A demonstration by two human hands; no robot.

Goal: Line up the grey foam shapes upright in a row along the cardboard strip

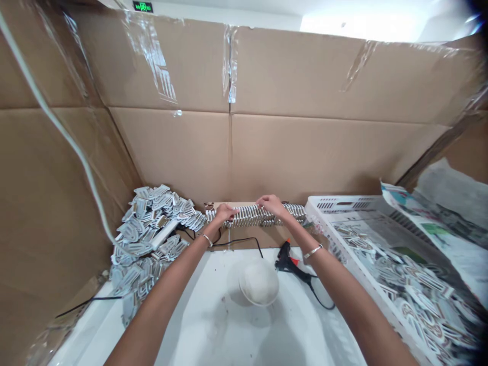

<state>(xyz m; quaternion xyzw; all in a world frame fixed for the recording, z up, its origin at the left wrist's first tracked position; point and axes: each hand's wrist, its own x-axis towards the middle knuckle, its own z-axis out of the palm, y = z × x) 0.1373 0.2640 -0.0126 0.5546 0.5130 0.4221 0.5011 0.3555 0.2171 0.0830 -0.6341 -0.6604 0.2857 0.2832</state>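
A tightly packed row of white-and-grey cut pieces [257, 216] stands on edge along a cardboard strip [247, 236]. My left hand [225, 214] grips the row's left part between its fingers. My right hand [271, 205] holds the row farther right, with its fingertips pressing down on the top. A large heap of similar flat pieces [148, 234] lies just left of the row. A black hot glue gun [285, 260] with a red trigger rests below my right hand. A thin bracelet circles each wrist.
A white plastic crate [335, 204] at the right holds printed paper and many loose pieces. A round white object [259, 282] sits on the white table [213, 325]. Cardboard sheets taped together form the back and left walls. Black cords and a thick white cable run nearby.
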